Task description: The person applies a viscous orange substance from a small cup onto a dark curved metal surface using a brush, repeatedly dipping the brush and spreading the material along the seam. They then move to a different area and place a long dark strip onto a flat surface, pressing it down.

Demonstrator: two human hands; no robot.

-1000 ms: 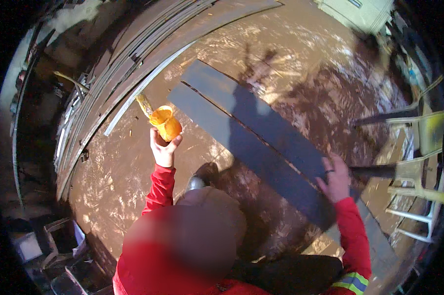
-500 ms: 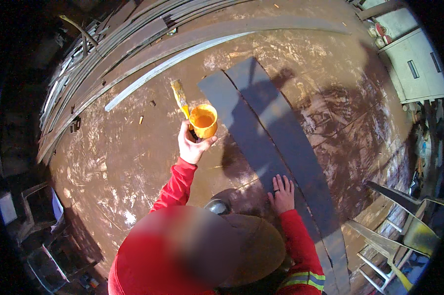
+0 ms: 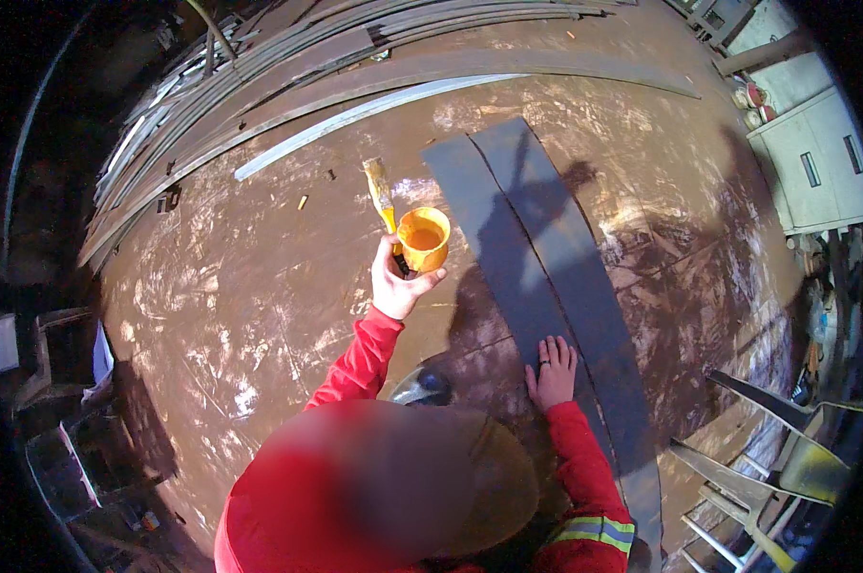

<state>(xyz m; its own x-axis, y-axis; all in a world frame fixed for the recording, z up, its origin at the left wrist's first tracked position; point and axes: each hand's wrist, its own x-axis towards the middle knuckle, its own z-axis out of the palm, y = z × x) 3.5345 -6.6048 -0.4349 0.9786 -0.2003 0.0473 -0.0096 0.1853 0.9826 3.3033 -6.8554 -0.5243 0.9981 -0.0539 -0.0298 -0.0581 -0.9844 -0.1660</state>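
Between the fingers and thumb of my left hand (image 3: 395, 291), a small yellow cup (image 3: 428, 257) with orange paint in it is held upright. The same hand grips a paintbrush (image 3: 378, 189) along the cup's left side, its bristles pointing up and away from me; part of its handle is hidden by the fingers. My right hand (image 3: 552, 376) rests flat, fingers stretched out, on a long dark metal strip (image 3: 451, 170). A second dark strip (image 3: 594, 277) lies alongside it, a narrow gap between them. My shadow falls across both.
Long metal bars (image 3: 298, 105) are stacked at the far left, a pale strip (image 3: 355, 116) in front. A white cabinet (image 3: 804, 143) stands far right. Metal frames with legs (image 3: 785, 477) are at the near right. My shoe (image 3: 424, 386) is on the stained brown floor (image 3: 221, 334).
The view has shifted, so the floor and strips sit further right in it. More of my shoe shows. Both hands keep their hold and place, the right one still flat on the strip.
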